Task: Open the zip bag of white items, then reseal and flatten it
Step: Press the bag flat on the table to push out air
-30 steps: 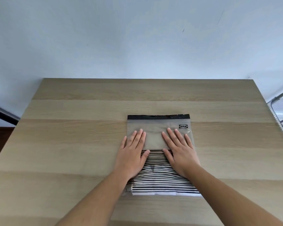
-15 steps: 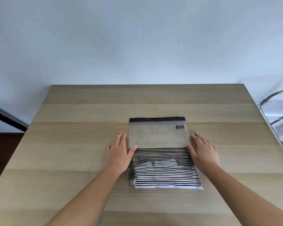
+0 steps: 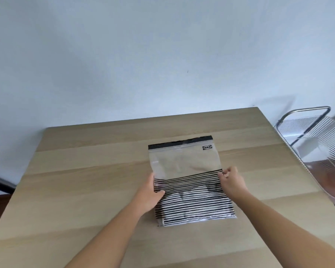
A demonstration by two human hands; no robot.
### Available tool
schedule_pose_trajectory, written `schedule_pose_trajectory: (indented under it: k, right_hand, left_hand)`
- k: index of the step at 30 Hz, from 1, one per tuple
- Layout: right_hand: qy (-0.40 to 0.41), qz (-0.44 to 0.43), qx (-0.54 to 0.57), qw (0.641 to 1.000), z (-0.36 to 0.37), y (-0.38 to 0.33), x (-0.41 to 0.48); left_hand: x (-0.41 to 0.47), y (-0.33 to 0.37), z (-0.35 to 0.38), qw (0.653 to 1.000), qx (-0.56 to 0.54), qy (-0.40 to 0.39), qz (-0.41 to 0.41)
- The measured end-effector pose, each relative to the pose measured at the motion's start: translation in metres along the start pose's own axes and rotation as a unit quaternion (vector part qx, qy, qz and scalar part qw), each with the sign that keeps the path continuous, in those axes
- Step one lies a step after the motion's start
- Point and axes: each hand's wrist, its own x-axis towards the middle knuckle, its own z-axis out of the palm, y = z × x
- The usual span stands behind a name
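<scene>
Now, zip bag (image 3: 186,171): lies on the table (image 3: 85,190), centre of frame, white items (image 3: 190,207) in its lower part.
Left hand (image 3: 150,192): grips the bag's left edge.
Right hand (image 3: 231,180): pinches the right edge.

Zip bag (image 3: 184,163): thin clear plastic film, slightly glossy, faint wrinkles in upper half; matt black seal strip (image 3: 180,143) along top edge; printed black stripes over lower half. White items (image 3: 191,207) inside: soft, matt, material not determinable. Table (image 3: 85,180): pale wood-grain surface, smooth, low sheen. Chair (image 3: 306,111) at right: polished metal tube frame, glossy transparent ribbed plastic. Wall (image 3: 162,55): matt, smooth, painted.
</scene>
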Motion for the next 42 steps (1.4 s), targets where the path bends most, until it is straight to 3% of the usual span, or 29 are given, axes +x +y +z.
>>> schedule_pose_trajectory:
  k: [3, 6, 9, 16, 24, 32, 42]
  right_hand:
    - [-0.087, 0.022, 0.085, 0.992, -0.019, -0.004, -0.005]
    - [-0.14, -0.04, 0.055, 0.988, -0.039, -0.007, -0.006]
    - [-0.154, -0.049, 0.073, 0.984, -0.066, -0.01, 0.001]
    - [-0.121, -0.081, 0.029, 0.989, -0.176, 0.024, 0.048]
    - [-0.064, -0.04, -0.054, 0.996, -0.32, 0.125, 0.13]
    - [-0.024, 0.005, -0.109, 0.994, -0.416, 0.21, 0.216]
    - [-0.071, 0.0, -0.259, 0.963, -0.365, 0.274, 0.258]
  left_hand:
    - [0.003, 0.009, -0.007, 0.998, -0.009, -0.065, 0.017]
    - [0.009, 0.029, -0.009, 0.995, 0.028, -0.067, 0.073]
    - [0.012, 0.063, -0.003, 0.99, 0.057, -0.077, 0.104]
    - [0.03, 0.178, 0.046, 0.977, 0.121, -0.05, 0.171]
    - [0.074, 0.324, 0.196, 0.949, 0.163, -0.049, 0.265]
    - [0.114, 0.395, 0.335, 0.956, 0.142, -0.074, 0.245]
    - [0.149, 0.388, 0.403, 0.96, 0.208, -0.141, 0.126]
